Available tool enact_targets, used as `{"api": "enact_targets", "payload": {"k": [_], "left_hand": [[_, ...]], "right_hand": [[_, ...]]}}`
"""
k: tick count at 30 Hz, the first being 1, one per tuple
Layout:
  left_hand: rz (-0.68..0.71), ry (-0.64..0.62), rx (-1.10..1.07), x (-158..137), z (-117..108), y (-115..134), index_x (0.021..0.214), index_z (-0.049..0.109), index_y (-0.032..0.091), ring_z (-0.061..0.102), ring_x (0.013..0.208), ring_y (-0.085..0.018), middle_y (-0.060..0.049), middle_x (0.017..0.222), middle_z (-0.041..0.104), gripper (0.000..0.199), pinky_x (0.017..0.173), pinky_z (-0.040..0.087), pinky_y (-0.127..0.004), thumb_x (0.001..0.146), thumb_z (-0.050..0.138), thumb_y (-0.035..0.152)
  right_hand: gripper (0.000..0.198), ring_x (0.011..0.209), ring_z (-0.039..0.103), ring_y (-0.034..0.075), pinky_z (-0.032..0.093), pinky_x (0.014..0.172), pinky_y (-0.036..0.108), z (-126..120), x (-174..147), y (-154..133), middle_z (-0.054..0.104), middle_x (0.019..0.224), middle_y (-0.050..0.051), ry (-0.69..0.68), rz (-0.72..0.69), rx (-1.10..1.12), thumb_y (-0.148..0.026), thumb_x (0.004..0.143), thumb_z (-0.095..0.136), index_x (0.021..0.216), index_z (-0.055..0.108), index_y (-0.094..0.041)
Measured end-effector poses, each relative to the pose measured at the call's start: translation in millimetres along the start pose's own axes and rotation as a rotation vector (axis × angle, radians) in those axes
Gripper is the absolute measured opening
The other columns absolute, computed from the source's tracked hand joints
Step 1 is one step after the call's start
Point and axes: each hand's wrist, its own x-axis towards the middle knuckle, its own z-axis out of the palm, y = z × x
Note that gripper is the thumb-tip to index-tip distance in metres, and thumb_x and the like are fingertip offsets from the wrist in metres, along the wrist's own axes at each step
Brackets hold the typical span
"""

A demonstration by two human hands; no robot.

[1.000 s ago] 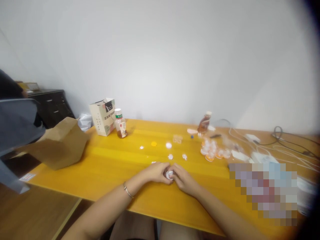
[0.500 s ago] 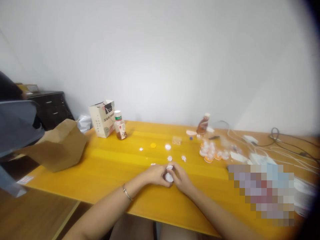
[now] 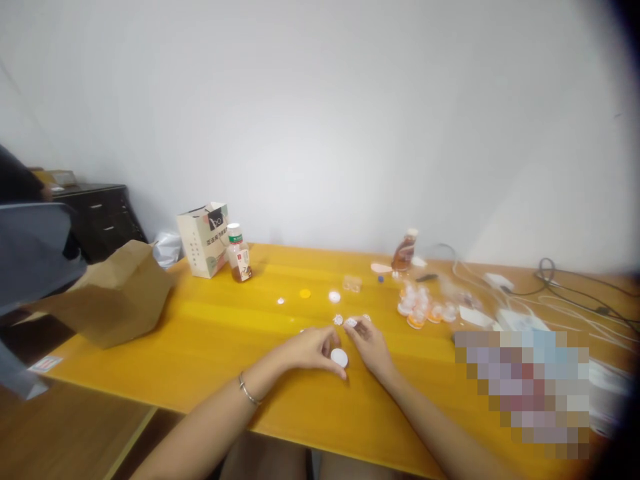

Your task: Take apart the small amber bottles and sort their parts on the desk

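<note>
A round white disc [image 3: 339, 359], like a lid or cap, lies within the curve of my left hand [image 3: 316, 350]. That hand's thumb and fingers are spread apart around it; whether they touch it I cannot tell. Up and to the right, my right hand [image 3: 369, 343] pinches a small white patterned piece [image 3: 351, 322] at its fingertips. A similar white piece [image 3: 338, 320] lies just left of those fingertips, and another one [image 3: 367, 318] is partly hidden behind the right hand. Beyond them are a white round cap [image 3: 334, 297] and a yellow disc [image 3: 305, 293].
A paper bag [image 3: 203, 240] and a bottle [image 3: 239, 253] stand at the back left, near crumpled brown paper [image 3: 120, 293]. Clear and orange small cups [image 3: 417, 307] cluster on the right, before a brown bottle [image 3: 404, 251]. Cables [image 3: 555, 280] run along the right side.
My right hand has moved up and away from my left, with the small white piece in its fingertips. The left hand's fingers have spread wider around the white disc, which stays in place.
</note>
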Motion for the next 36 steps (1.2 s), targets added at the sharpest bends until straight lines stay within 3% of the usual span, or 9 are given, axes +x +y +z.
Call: {"api": "enact_targets", "payload": {"k": [3,7,10,18,23,28,36], "left_hand": [[0.014,0.173,-0.085,3,-2,3,0.098,0.05,0.016,0.048,0.058,-0.009,0.004,0.067,0.054,0.051,0.052,0.035,-0.018,0.065,0.062,0.054],[0.072,0.472,-0.138,17,-6,4,0.092,0.055,0.016,0.051,0.07,-0.01,0.0,0.077,0.056,0.031,0.061,0.039,-0.019,0.079,0.052,0.043],[0.109,0.57,-0.186,30,-13,2,0.097,0.056,0.016,0.053,0.078,-0.012,-0.003,0.085,0.056,0.028,0.063,0.041,-0.019,0.079,0.053,0.037],[0.321,0.337,-0.396,38,-23,-11,0.086,0.064,0.013,0.054,0.088,-0.014,-0.006,0.089,0.06,0.018,0.082,0.041,-0.026,0.078,0.056,0.028],[0.237,0.393,-0.398,32,-13,-9,0.086,0.062,0.012,0.056,0.088,-0.015,-0.006,0.09,0.061,0.02,0.077,0.044,-0.024,0.075,0.06,0.029],[0.208,0.474,-0.137,26,-8,-10,0.087,0.058,0.014,0.056,0.084,-0.014,-0.004,0.087,0.061,0.015,0.074,0.044,-0.023,0.078,0.057,0.026],[0.313,0.429,0.289,26,-3,-18,0.1,0.056,0.019,0.054,0.084,-0.014,-0.005,0.088,0.058,0.02,0.077,0.043,-0.025,0.086,0.043,0.024]], "right_hand": [[0.026,0.075,0.058,0.019,0.045,0.072,0.031,-1,5,-7,0.064,0.076,0.003,-0.051,0.018,-0.016,-0.044,0.069,0.057,0.074,0.058,-0.019],[0.026,0.07,0.057,0.018,0.045,0.07,0.031,-2,18,-27,0.063,0.066,0.001,-0.274,0.028,-0.028,-0.045,0.069,0.056,0.065,0.06,-0.019],[0.028,0.063,0.054,0.015,0.044,0.068,0.029,-5,26,-35,0.061,0.062,-0.001,-0.347,0.036,-0.002,-0.046,0.068,0.058,0.064,0.061,-0.018],[0.034,0.056,0.052,0.012,0.042,0.061,0.025,-7,23,-20,0.062,0.062,0.001,-0.368,0.125,0.142,-0.049,0.067,0.061,0.063,0.064,-0.015],[0.032,0.05,0.052,0.01,0.041,0.054,0.023,-5,19,-11,0.062,0.057,0.0,-0.306,0.193,0.218,-0.046,0.066,0.064,0.065,0.065,-0.015],[0.033,0.058,0.058,0.013,0.046,0.061,0.026,-5,20,-12,0.067,0.065,0.003,-0.269,0.198,0.167,-0.046,0.064,0.064,0.073,0.069,-0.015],[0.036,0.067,0.062,0.018,0.05,0.068,0.032,-2,15,-14,0.069,0.069,0.004,-0.248,0.173,0.091,-0.051,0.067,0.059,0.075,0.07,-0.017]]}}
